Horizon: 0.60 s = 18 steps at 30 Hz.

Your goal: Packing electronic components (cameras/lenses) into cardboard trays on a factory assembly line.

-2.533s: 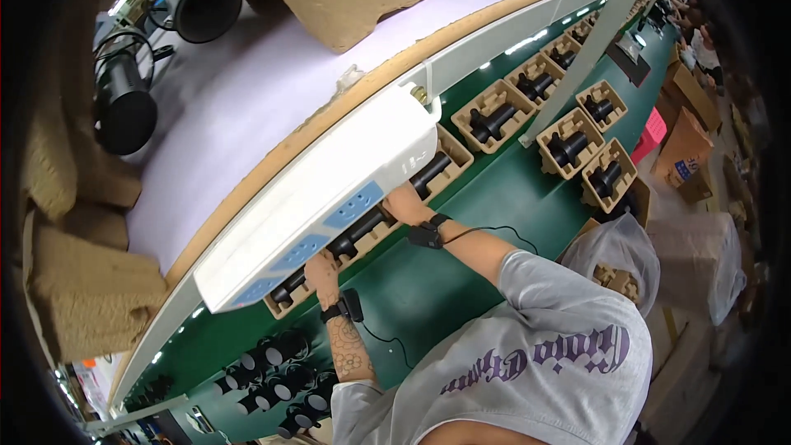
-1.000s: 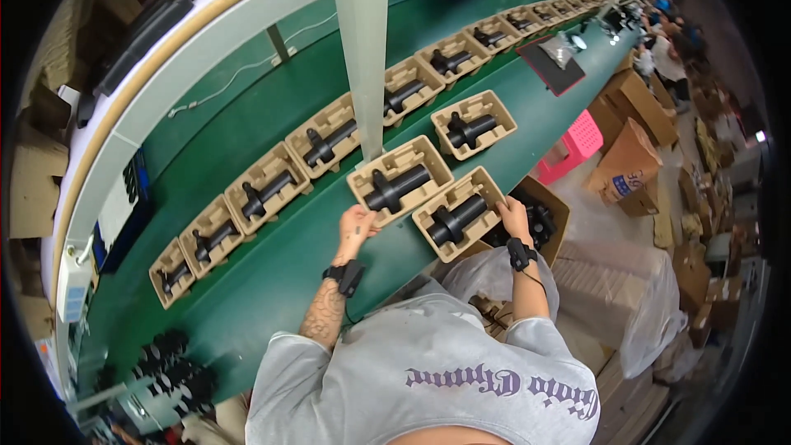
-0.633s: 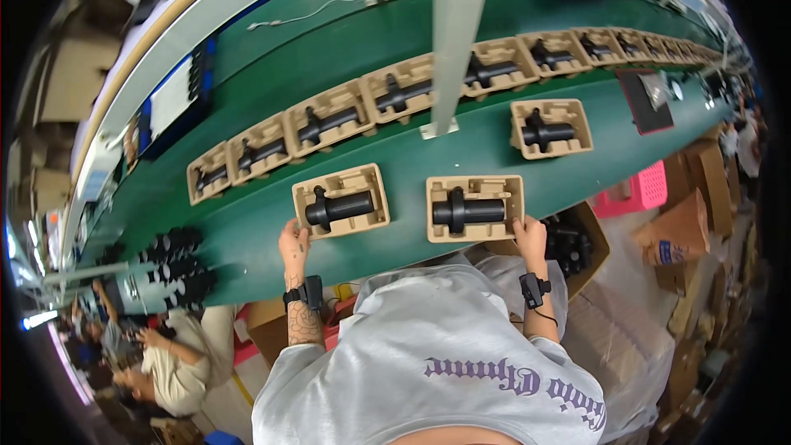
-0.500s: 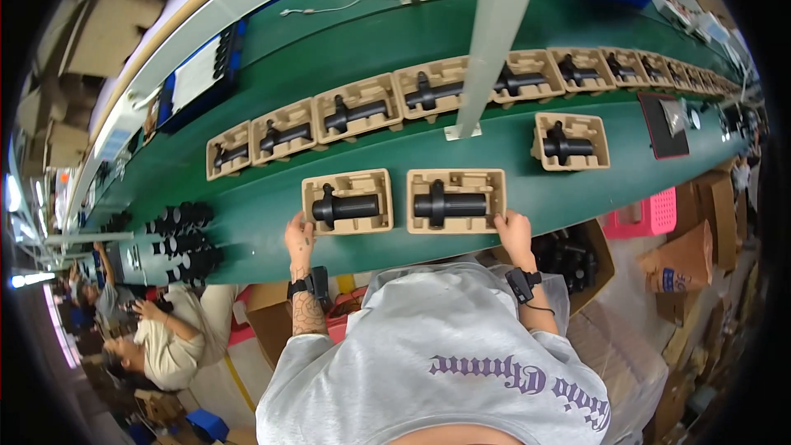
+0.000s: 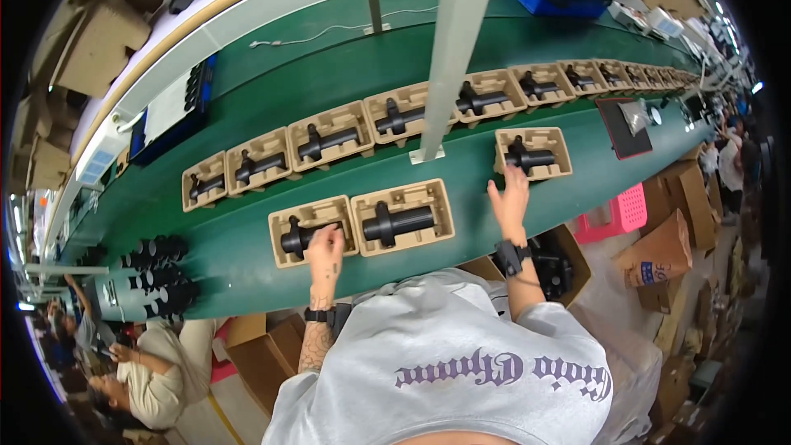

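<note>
Two brown moulded-pulp trays stand side by side in front of me, the left tray [image 5: 280,261] and the middle tray [image 5: 449,231]. Each holds a black tubular part with a raised collar; the part in the middle tray [image 5: 400,223] lies fully in sight. Over the left tray, my left hand [image 5: 324,254] covers the end of its black part [image 5: 298,239]. Its fingers are bent and slightly apart; whether they touch the part is unclear. My right hand [image 5: 512,198] is at the near left corner of a third tray [image 5: 562,166], thumb apart from the fingers, close to that tray's black part [image 5: 534,158].
A long row of similar filled trays [image 5: 329,133] runs along the back of the green bench [image 5: 239,268]. A metal post [image 5: 453,58] rises in front of it. Loose black parts [image 5: 161,272] stand at left. A pink basket [image 5: 614,213] and cartons [image 5: 688,202] are at right.
The middle tray has come leftward against the left one. My left hand has moved from the left tray's outer side onto its contents; my right hand has left the middle tray for the third.
</note>
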{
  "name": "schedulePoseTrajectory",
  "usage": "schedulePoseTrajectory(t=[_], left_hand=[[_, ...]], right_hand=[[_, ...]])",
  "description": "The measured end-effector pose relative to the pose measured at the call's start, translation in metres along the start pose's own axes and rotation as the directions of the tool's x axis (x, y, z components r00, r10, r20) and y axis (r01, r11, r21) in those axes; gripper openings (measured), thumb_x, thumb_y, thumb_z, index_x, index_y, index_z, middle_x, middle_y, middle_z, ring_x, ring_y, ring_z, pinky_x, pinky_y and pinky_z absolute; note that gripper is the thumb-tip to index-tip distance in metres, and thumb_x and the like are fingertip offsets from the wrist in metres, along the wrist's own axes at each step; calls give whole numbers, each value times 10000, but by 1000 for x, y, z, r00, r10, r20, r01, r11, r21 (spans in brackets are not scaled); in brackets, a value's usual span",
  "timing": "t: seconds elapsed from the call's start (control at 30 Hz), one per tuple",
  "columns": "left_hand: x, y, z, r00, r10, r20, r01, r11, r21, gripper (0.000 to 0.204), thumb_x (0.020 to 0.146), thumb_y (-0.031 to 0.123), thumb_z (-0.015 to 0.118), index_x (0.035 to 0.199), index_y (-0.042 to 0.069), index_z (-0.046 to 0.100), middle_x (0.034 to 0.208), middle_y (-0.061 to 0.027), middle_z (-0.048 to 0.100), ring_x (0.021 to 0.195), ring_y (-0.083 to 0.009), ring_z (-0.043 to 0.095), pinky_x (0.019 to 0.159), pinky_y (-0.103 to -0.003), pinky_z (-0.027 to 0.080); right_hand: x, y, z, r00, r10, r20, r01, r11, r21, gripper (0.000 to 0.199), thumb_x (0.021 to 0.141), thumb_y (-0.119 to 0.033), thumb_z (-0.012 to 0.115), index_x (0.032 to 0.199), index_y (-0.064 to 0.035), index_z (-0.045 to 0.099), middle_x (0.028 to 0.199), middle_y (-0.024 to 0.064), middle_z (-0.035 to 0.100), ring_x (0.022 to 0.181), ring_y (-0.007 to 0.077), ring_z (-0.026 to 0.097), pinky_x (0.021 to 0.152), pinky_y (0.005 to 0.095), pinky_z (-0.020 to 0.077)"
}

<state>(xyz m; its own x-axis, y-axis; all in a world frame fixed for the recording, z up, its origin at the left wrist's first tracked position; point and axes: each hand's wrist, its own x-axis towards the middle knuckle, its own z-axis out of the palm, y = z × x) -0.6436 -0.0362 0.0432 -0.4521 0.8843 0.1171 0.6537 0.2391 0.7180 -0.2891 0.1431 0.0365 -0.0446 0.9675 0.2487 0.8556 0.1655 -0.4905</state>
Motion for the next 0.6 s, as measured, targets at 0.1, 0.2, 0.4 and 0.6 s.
schedulePoseTrajectory(t=[0.1, 0.2, 0.4, 0.6], left_hand=[[19, 26, 32, 968, -183, 173, 172, 982, 73, 254, 837, 228, 618, 930, 0, 554, 774, -172, 603, 703, -350, 594, 644, -411, 474], [34, 21, 45, 966, -159, 203, 125, 977, 171, 331, 842, 295, 598, 894, -19, 508, 737, -233, 606, 719, -396, 605, 641, -463, 467], [30, 15, 41, 910, -240, 339, 57, 881, 470, 430, 846, 400, 554, 897, -28, 564, 701, -242, 621, 695, -404, 623, 641, -478, 499], [23, -6, 43, 939, -192, 287, 43, 889, 456, 256, 825, 255, 577, 854, 4, 535, 669, -195, 622, 655, -379, 628, 570, -450, 514]], right_hand=[[11, 19, -5, 966, 232, 113, -178, 915, -361, 404, 713, -154, 679, 1078, -23, 567, 1347, 184, 400, 1284, 384, 327, 1009, 557, 296], [6, 52, 0, 995, -2, 103, 49, 887, -458, 308, 679, -114, 674, 963, -18, 603, 1371, 197, 363, 1292, 393, 317, 1012, 577, 285], [-47, -10, 0, 930, -253, 267, 267, 964, -14, 284, 623, -40, 670, 900, -8, 614, 1398, 203, 338, 1294, 401, 317, 1012, 544, 293], [-75, -34, 1, 924, -205, 324, 163, 975, 151, 211, 658, -71, 636, 860, -14, 613, 1415, 186, 348, 1301, 412, 298, 1060, 496, 235]])
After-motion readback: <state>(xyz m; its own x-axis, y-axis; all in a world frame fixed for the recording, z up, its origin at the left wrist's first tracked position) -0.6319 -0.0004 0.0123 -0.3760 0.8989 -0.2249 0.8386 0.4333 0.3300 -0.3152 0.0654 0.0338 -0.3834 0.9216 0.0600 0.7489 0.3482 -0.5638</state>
